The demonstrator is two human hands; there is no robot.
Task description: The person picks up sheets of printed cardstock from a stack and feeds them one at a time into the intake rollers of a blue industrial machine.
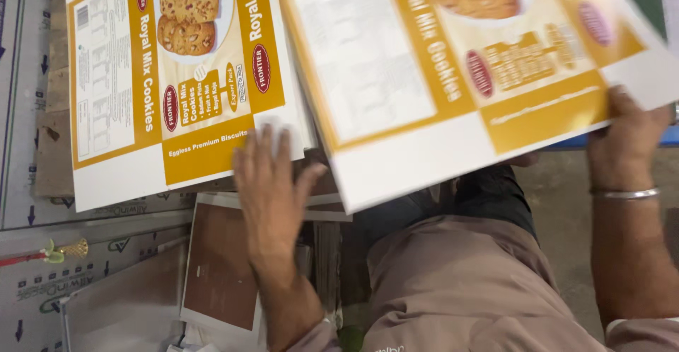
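far left floor: pale printed sheeting (21, 111) lies flat, with a small brass-tipped tool (60, 251) on it near the bottom left.

left stack: a pile of flat, unfolded cookie-box blanks (170, 83), white card with mustard-yellow panels and a biscuit photo, printed side up.

left hand (272, 189): lies flat with fingers spread, fingertips (267, 140) pressing on the near edge of that stack. It's pinning the card down, not pinching anything.

under the left hand: a brown board with a white border (221, 267) sits nearer the person, partly under the wrist.

lifted blank (453, 76): one more carton sheet, same print, is tilted in the air at centre-right, just beside the stack and overlapping its right edge. It's blurry, so the fine detail is lost.

right hand (629, 147): grips the far-right edge of the lifted blank, fingers curled behind the card. A metal bangle (626, 194) sits on the wrist.

near centre: the person's lap in beige cloth (467, 288).

doing it well, I reckon: keep the left palm flat so the pile doesn't skid, and hold the loose sheet near a corner without creasing the score lines.
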